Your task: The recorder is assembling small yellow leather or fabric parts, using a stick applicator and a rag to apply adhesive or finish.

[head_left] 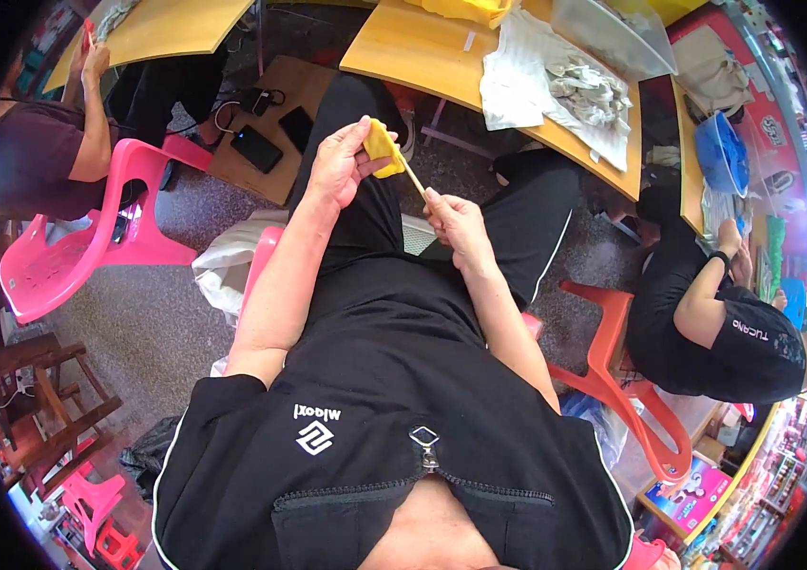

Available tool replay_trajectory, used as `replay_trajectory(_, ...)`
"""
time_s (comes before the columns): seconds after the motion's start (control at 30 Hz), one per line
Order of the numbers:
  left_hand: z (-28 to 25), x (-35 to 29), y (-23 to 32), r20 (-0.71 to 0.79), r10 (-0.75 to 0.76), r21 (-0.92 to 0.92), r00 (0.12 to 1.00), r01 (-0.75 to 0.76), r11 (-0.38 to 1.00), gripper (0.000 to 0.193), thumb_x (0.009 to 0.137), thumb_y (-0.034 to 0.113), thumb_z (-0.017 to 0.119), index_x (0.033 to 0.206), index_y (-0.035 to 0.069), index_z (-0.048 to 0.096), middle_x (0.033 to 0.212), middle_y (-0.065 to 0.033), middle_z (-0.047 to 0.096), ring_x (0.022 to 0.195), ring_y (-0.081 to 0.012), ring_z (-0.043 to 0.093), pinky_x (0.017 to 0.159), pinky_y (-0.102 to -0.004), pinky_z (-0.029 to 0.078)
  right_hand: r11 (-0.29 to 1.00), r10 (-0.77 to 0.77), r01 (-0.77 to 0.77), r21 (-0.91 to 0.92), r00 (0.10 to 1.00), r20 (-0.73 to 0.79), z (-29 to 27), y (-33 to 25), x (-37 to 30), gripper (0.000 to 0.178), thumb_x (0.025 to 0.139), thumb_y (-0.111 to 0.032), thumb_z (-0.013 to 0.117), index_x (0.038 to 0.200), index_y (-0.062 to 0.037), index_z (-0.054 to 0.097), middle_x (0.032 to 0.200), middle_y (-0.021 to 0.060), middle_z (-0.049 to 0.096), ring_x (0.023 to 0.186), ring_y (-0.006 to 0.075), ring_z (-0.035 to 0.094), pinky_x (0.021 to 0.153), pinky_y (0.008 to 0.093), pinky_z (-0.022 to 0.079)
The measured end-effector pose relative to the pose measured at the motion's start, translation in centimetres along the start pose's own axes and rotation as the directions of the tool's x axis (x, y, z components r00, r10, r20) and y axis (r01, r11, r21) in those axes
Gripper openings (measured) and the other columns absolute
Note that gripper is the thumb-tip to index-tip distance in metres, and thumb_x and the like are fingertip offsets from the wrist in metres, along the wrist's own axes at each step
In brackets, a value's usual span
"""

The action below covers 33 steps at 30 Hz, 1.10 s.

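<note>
Reaching into the upper middle of the frame, the left hand [339, 163] is being held higher, a yellow piece [380, 144] being gripped by its thumb and fingers. Below and rightward, the right hand [459, 224] is being angled toward the upper left, fingers closed around a thin stick [412, 177]. The yellow piece is being slanted steeply, lower end toward the lower right; the stick is being pointed up-left, meeting the yellow piece.
</note>
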<state>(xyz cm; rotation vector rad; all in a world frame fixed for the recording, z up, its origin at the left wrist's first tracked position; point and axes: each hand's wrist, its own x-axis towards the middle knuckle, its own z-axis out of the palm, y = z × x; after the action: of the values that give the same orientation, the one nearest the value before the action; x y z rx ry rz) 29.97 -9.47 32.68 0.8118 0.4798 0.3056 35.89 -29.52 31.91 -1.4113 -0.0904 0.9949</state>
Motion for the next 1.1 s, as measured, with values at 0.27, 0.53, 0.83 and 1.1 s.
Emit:
replay_trajectory(0.27,1.1,0.1,-1.3,0.058,0.022,-0.035,0.998,-0.02,0.999,0.03,0.089,0.034,0.059,0.1,0.006,0.06,0.098,-0.006,0.062,0.092,-0.0155,0.06,0.082,-0.0354,0.051,0.967,-0.198,0.188,-0.172,0.979,-0.04,0.9,0.4,0.1,0.023,0.087,-0.023,0.061,0.081,-0.0004,0.066,0.063,-0.0027,0.057,0.054,0.0034,0.048,0.05,0.0188,0.037)
replay_trajectory(0.53,1.2,0.2,-1.4,-0.076,-0.036,0.16,0.996,0.048,0.986,0.035,0.089,0.023,0.058,0.115,-0.001,0.051,0.111,-0.015,0.059,0.104,-0.0214,0.058,0.083,-0.0397,0.052,0.715,-0.473,0.317,-0.623,0.875,-0.097,1.3,-0.8,-1.4,0.017,0.084,-0.016,0.061,0.091,-0.0013,0.065,0.072,0.0101,0.064,0.066,0.0144,0.062,0.063,0.0287,0.048)
replay_trajectory(0.83,0.6,0.8,-2.1,-0.082,0.003,-0.27,0.997,-0.025,0.963,0.037,0.097,0.028,0.042,0.119,-0.002,0.048,0.116,-0.0197,0.057,0.109,-0.0285,0.056,0.095,-0.0435,0.045,0.995,0.029,-0.033,0.09,0.998,0.055,0.3,1.4,0.1,0.013,0.086,-0.016,0.064,0.089,-0.0043,0.061,0.066,-0.0034,0.054,0.05,0.0015,0.041,0.042,0.0155,0.029)
replay_trajectory(1.1,-0.3,0.6,-3.7,-0.094,0.005,-0.261,0.996,-0.029,0.965,0.021,0.09,0.011,0.055,0.107,-0.001,0.056,0.108,-0.0176,0.061,0.1,-0.0284,0.061,0.089,-0.0453,0.05,0.957,0.05,-0.066,0.281,0.997,0.066,0.0,1.5,0.7,0.013,0.088,-0.015,0.06,0.093,-0.0034,0.06,0.068,-0.0018,0.054,0.05,0.0023,0.04,0.042,0.0158,0.029)
